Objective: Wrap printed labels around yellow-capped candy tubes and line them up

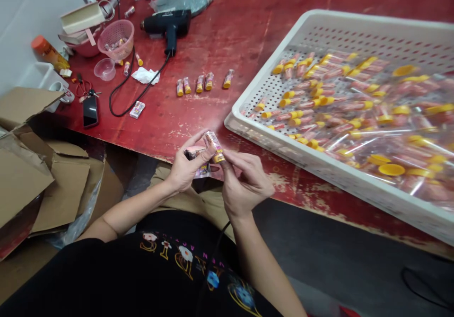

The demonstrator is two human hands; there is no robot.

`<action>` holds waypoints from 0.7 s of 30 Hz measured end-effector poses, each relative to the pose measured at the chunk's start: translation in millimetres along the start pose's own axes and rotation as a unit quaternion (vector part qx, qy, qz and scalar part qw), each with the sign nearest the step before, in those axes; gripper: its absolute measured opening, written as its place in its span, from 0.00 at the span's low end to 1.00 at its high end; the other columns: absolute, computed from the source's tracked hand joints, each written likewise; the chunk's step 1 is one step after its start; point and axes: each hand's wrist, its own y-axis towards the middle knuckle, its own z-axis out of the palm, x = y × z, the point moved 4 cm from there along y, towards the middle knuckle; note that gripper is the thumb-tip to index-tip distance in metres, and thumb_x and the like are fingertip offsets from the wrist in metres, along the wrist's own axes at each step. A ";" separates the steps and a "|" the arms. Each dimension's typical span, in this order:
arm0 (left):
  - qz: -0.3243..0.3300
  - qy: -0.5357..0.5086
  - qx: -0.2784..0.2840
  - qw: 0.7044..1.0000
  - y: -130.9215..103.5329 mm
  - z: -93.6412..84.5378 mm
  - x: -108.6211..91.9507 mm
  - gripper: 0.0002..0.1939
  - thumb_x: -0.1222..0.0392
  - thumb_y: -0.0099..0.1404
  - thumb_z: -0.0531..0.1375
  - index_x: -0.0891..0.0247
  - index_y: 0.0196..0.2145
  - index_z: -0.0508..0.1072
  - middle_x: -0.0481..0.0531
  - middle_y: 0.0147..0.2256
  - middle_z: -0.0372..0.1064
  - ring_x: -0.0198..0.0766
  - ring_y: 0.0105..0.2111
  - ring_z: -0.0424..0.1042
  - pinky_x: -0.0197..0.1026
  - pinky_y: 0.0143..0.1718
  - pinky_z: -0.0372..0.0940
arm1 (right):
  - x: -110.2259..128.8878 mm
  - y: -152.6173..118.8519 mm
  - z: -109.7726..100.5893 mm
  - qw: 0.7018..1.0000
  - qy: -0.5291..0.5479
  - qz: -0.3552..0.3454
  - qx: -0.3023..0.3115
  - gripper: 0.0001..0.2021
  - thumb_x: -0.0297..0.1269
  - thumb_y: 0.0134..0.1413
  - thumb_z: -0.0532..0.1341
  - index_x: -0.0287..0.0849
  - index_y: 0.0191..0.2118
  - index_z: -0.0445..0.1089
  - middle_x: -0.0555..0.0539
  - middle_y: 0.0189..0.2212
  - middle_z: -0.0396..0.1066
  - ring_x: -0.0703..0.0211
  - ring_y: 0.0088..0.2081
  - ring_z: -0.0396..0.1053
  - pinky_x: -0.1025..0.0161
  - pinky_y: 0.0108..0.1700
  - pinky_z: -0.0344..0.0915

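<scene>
While the left hand [187, 164] grips a small labelled tube [213, 145], the right [246, 182] pinches its yellow end.

The single view looks from the person's head, forward and steeply down past the chest to both hands [244, 184] close below, with the red table [255, 61] stretching farther off. No second view shares it.

Small printed tube [213, 146], yellow-ended, tilted, above table edge.
</scene>
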 end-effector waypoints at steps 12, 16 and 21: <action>0.096 0.024 -0.196 0.976 159.0 -96.1 -18.0 0.31 0.59 0.65 0.67 0.59 0.64 0.67 0.50 0.37 0.77 0.31 0.27 0.76 0.34 0.34 0.69 | -153.6 77.8 141.2 0.990 -0.068 0.089 0.086 0.10 0.41 0.59 0.64 0.41 0.39 0.80 0.43 0.37 0.78 0.55 0.38 0.72 0.56 0.45 0.69; 0.120 0.175 -0.205 0.956 221.3 -113.3 -37.5 0.28 0.68 0.57 0.70 0.65 0.56 0.75 0.51 0.35 0.76 0.34 0.31 0.76 0.35 0.40 0.68 | -209.9 119.2 192.5 0.968 -0.194 0.049 0.152 0.10 0.37 0.61 0.61 0.42 0.40 0.80 0.41 0.40 0.78 0.49 0.46 0.66 0.48 0.55 0.63; 0.130 0.240 -0.168 0.947 264.0 -100.3 -61.8 0.24 0.77 0.50 0.72 0.68 0.45 0.78 0.57 0.40 0.78 0.42 0.43 0.75 0.40 0.50 0.66 | -203.5 119.2 196.9 0.936 -0.232 0.003 0.263 0.17 0.25 0.58 0.55 0.39 0.48 0.77 0.38 0.48 0.74 0.46 0.53 0.64 0.44 0.59 0.62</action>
